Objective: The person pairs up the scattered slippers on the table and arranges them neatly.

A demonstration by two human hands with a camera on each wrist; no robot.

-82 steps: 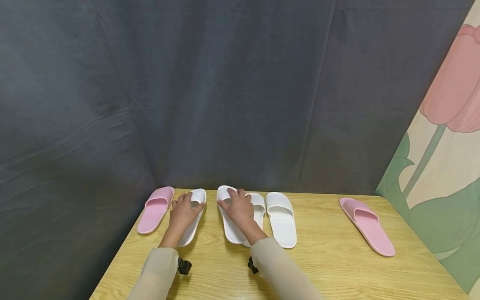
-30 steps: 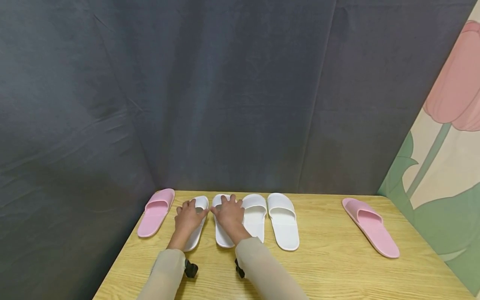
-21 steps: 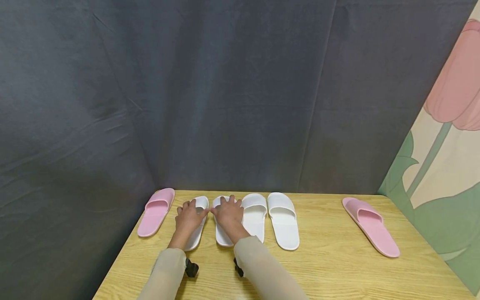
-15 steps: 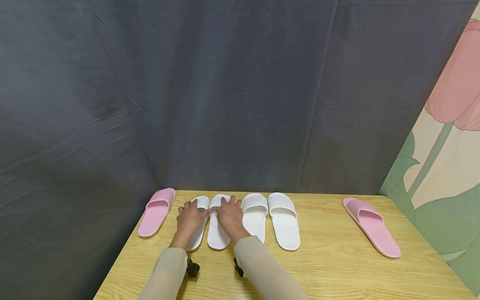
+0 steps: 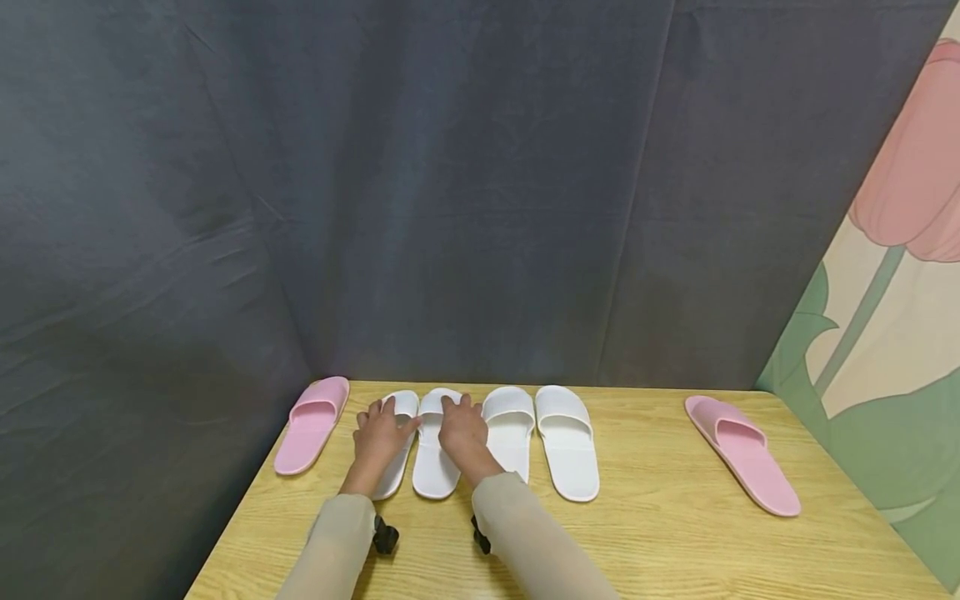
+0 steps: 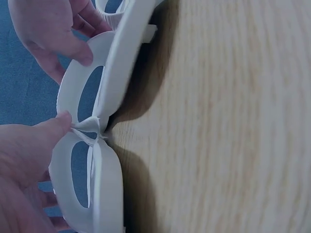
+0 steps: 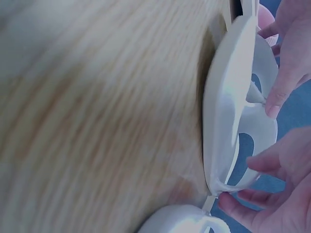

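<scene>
Several white slippers stand in a row on the table. My left hand [image 5: 377, 432] spans the strap of the leftmost white slipper [image 5: 395, 473], thumb on its right side. Around the right side of the second white slipper [image 5: 435, 468] my right hand [image 5: 462, 427] has its thumb on the strap and its fingers at the edge. These two slippers touch where their straps [image 6: 73, 92] meet. Just right of my right hand lies a third white slipper [image 5: 510, 442], beside a fourth white slipper [image 5: 572, 458]. In the right wrist view, the right thumb touches the second slipper's strap [image 7: 265, 128].
A pink slipper [image 5: 309, 429] lies at the left end of the wooden table [image 5: 637, 533]. Another pink slipper [image 5: 746, 458] lies far right, angled. A dark curtain [image 5: 480, 208] stands behind, and a tulip-patterned wall [image 5: 885, 375] borders the right.
The second white slipper has moved left, away from the third, until it touches the leftmost one. The leftmost slipper has shifted slightly right. My right hand now sits farther over on the second slipper's right side.
</scene>
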